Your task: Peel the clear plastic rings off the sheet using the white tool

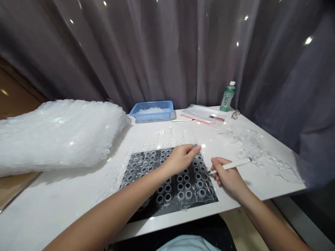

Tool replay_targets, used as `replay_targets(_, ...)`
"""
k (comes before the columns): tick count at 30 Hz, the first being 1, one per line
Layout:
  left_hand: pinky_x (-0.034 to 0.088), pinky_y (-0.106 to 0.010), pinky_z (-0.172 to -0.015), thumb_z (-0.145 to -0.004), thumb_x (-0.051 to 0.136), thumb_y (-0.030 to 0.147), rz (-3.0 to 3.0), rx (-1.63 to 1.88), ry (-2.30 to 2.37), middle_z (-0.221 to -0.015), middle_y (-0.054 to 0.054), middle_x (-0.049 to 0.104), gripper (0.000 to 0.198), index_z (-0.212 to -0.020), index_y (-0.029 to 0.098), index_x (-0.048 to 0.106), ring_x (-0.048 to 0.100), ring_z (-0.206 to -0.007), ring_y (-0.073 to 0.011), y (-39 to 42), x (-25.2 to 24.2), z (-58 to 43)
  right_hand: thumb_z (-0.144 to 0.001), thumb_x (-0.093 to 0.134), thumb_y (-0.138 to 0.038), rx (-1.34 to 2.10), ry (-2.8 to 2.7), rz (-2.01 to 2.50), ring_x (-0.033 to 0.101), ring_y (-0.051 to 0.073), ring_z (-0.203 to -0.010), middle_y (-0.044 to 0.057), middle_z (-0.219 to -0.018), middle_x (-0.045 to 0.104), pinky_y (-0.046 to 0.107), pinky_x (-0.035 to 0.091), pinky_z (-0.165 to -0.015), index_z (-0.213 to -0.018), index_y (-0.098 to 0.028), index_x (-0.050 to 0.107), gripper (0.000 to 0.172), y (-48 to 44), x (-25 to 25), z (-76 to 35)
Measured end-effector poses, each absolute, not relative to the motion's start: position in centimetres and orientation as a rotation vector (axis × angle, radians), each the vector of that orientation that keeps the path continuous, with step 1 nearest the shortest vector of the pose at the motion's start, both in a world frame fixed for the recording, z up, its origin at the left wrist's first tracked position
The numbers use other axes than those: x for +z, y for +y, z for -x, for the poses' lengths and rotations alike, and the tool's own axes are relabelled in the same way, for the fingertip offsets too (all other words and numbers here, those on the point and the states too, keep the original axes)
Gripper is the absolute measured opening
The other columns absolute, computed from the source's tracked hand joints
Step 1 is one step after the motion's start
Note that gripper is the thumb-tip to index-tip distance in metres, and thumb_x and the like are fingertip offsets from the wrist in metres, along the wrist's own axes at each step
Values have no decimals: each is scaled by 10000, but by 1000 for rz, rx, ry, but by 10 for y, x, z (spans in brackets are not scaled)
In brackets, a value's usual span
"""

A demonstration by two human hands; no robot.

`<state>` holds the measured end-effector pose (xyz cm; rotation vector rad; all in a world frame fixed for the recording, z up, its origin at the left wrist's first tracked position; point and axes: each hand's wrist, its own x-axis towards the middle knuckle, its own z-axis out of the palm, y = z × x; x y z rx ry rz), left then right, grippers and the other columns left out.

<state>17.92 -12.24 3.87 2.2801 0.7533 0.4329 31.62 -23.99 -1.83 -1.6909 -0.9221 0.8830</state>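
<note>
Right hand: fingers curled, gripping white pen-like tool, one end just at right edge of black mat. Left hand: fingers loosely together, nothing held that I can see, tips at mat's far edge. Ring-patterned clear film on mat, under both hands' reach. Firm grip near tool's end and light left fingertips should give me best control. Bubble wrap bundle left of mat; blue plastic basket beyond it.
</note>
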Motion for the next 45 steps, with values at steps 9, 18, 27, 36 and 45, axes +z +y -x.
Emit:
replay_targets(9,376,-220,-588,-806,561,300,-2704,192,391,-703,-12,602,134,-825,170,587,555,-663,-139,-133,13,-183,-797,430,-595,879,-924,1668,455,85,-358,-31,-481,476,187,366,-348,-658,-174,510,450,-236,-22,-318)
replay_targets(18,382,-236,-565,-768,493,216,-2816,89,480,-661,-42,614,165,-690,157,625,562,-615,-155,-140,8,-192,-817,407,-568,878,-973,1687,445,83,-360,-31,-483,468,186,365,-346,-649,-178,496,434,-236,-20,-316)
replay_targets(27,326,-232,-526,-866,295,293,-2252,443,848,-555,9,457,318,-596,170,411,442,-550,-113,-116,31,-188,-804,432,-556,977,-1015,1715,433,81,-345,-38,-469,467,182,362,-314,-624,-185,471,415,-225,-10,-319)
replay_targets(36,329,-228,-539,-771,474,190,-2694,232,502,-645,1,558,82,-823,176,536,507,-592,-132,-117,22,-191,-775,475,-579,942,-879,1591,422,69,-335,-44,-464,473,182,368,-314,-667,-171,495,423,-210,-18,-325)
replay_targets(45,409,-255,-601,-804,473,247,-2792,38,456,-713,-57,633,168,-807,162,618,589,-671,-173,-119,16,-196,-798,427,-565,929,-957,1642,438,81,-356,-43,-479,473,194,370,-345,-665,-182,489,409,-212,-20,-323)
